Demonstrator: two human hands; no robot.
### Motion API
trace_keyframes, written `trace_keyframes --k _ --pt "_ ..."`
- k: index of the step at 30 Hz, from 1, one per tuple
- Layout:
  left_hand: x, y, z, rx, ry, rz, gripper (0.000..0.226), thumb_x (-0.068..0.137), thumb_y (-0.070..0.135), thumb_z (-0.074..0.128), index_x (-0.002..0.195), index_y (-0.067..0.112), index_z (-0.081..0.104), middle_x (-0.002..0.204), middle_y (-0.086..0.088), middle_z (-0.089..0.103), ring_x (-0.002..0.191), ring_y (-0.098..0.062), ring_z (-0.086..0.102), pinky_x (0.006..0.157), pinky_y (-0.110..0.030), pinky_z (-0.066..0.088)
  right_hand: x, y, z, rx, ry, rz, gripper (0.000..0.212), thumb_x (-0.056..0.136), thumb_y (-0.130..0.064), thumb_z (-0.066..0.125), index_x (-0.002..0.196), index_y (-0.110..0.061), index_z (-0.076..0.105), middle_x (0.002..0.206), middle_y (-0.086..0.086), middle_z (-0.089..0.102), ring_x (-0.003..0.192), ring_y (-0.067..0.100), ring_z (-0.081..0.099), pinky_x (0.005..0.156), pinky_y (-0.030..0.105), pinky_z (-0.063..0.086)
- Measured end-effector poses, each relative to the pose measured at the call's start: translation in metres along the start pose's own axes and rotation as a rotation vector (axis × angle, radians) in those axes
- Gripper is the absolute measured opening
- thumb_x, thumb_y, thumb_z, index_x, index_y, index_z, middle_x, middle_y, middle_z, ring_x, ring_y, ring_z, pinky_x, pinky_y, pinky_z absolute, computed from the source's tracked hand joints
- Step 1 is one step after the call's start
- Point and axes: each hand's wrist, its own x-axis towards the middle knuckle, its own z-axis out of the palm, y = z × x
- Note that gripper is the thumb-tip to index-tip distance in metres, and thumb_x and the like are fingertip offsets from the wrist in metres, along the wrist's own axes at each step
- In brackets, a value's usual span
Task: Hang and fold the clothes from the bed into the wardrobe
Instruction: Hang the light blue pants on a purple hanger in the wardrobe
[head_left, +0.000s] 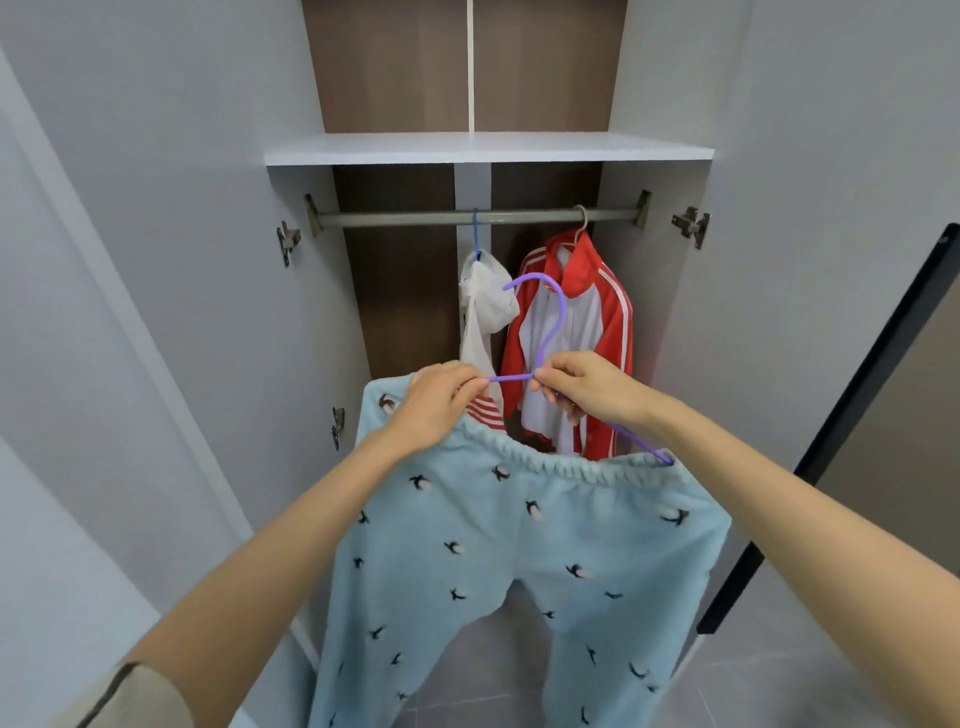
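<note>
Wardrobe (405, 312) stock, with progress.

Hung on the rail (405, 218) — two garments. One white garment (485, 301) hangs on a blue hanger (475, 228) at the rail's middle. One red-and-white jacket (613, 322) hangs on a pale hanger (583, 223) toward the rail's right end. The two touch. One shelf (488, 148) sits above the rail.

In hand: one pair of blue trousers (519, 545), bird-printed, waistband stretched over one purple hanger (511, 378), legs hanging free. They are held before the open wardrobe, below the rail, with the hook upright and not yet on it. The purple hanger's right tip pokes out at the waistband's right corner; its left end is hidden under cloth and hand.

Hands: two. Left hand (436, 402) grips the waistband's left corner, fingertips at the purple hanger's bar. Right hand (587, 387) pinches the wire just below the hook, thumb and forefinger closed on it.

Judgement: hanging is partly done — two pieces up, a third fitted and, by the look of it, ready to be hooked on the rail. Folding: no folded piece in view. The bed is out of view, so what remains there cannot be told.

Count: garments three, hangers three, rail one, shelf one.
</note>
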Motion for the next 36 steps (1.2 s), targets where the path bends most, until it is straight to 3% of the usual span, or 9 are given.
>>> trace_keyframes --k 3,5,11,15,20,22,25,29,36 --pt "0.011 -0.029 -0.002 0.123 -0.027 -0.144 0.026 0.101 0.028 0.042 0.101 0.015 0.065 0.097 -0.001 0.065 0.095 -0.017 0.057 0.105 -0.043 0.027 0.025 -0.006 0.007 0.013 -0.030 0.031 0.029 0.103 -0.019 0.040 0.083 -0.007 0.058 0.059 -0.002 0.047 0.049 0.010 0.041 0.047 0.017 0.039" --pt "0.014 -0.046 -0.002 0.104 -0.009 -0.190 0.024 0.101 0.017 0.041 0.106 0.013 0.064 0.106 -0.002 0.065 0.103 -0.018 0.057 0.112 -0.043 0.020 0.042 -0.009 0.009 0.057 -0.042 0.036 0.031 0.103 -0.017 0.040 0.079 -0.008 0.057 0.059 -0.001 0.048 0.046 0.008 0.044 0.045 0.017 0.040" --pt "0.041 -0.081 0.003 0.007 -0.018 -0.333 0.027 0.099 0.005 0.041 0.115 0.010 0.062 0.114 -0.007 0.063 0.110 -0.023 0.056 0.099 -0.030 0.037 0.096 -0.005 0.006 0.059 -0.128 0.040 0.031 0.103 -0.016 0.040 0.077 -0.008 0.055 0.065 0.006 0.053 0.047 0.009 0.059 0.050 0.022 0.053" --pt "0.060 -0.086 0.011 -0.075 0.064 -0.370 0.041 0.097 0.000 0.043 0.137 0.010 0.047 0.134 -0.011 0.053 0.138 -0.025 0.034 0.114 -0.032 0.024 0.137 0.011 0.003 0.244 -0.180 0.145 0.029 0.103 -0.015 0.039 0.081 -0.004 0.054 0.065 0.007 0.049 0.052 0.013 0.063 0.056 0.027 0.058" --pt "0.085 -0.089 0.001 -0.030 0.136 -0.428 0.044 0.097 0.010 0.051 0.140 0.015 0.043 0.145 -0.003 0.044 0.135 -0.018 0.038 0.107 -0.021 0.025 0.197 0.021 -0.002 0.587 -0.194 0.336 0.027 0.102 -0.008 0.042 0.080 0.001 0.056 0.064 0.010 0.058 0.062 0.019 0.067 0.069 0.034 0.060" --pt "0.094 -0.091 -0.005 -0.014 0.153 -0.444 0.044 0.097 0.012 0.051 0.140 0.015 0.044 0.144 -0.003 0.045 0.134 -0.017 0.040 0.106 -0.020 0.026 0.218 0.018 -0.001 0.669 -0.211 0.366 0.022 0.101 -0.004 0.043 0.085 0.005 0.057 0.076 0.016 0.062 0.067 0.023 0.069 0.067 0.035 0.059" --pt "0.108 -0.089 -0.016 -0.060 0.159 -0.482 0.037 0.098 0.015 0.050 0.135 0.012 0.050 0.138 -0.003 0.052 0.128 -0.017 0.048 0.098 -0.016 0.031 0.248 0.011 0.005 0.772 -0.259 0.426 0.019 0.101 -0.004 0.042 0.113 0.007 0.052 0.096 0.020 0.066 0.071 0.026 0.070 0.067 0.036 0.059" --pt "0.121 -0.088 -0.030 -0.099 0.054 -0.556 0.034 0.101 0.028 0.042 0.130 0.014 0.055 0.130 0.000 0.058 0.118 -0.014 0.052 0.090 -0.018 0.034 0.289 0.000 0.019 0.814 -0.283 0.417 0.030 0.101 -0.004 0.042 0.128 0.006 0.048 0.121 0.023 0.063 0.100 0.033 0.068 0.078 0.037 0.057" --pt "0.138 -0.111 -0.054 -0.229 -0.106 -0.715 0.048 0.101 0.046 0.032 0.133 0.014 0.049 0.128 -0.001 0.054 0.108 -0.019 0.059 0.087 -0.029 0.048 0.360 -0.023 0.042 0.877 -0.221 0.326 0.032 0.102 -0.003 0.037 0.131 0.008 0.044 0.121 0.026 0.062 0.101 0.032 0.066 0.063 0.031 0.059"
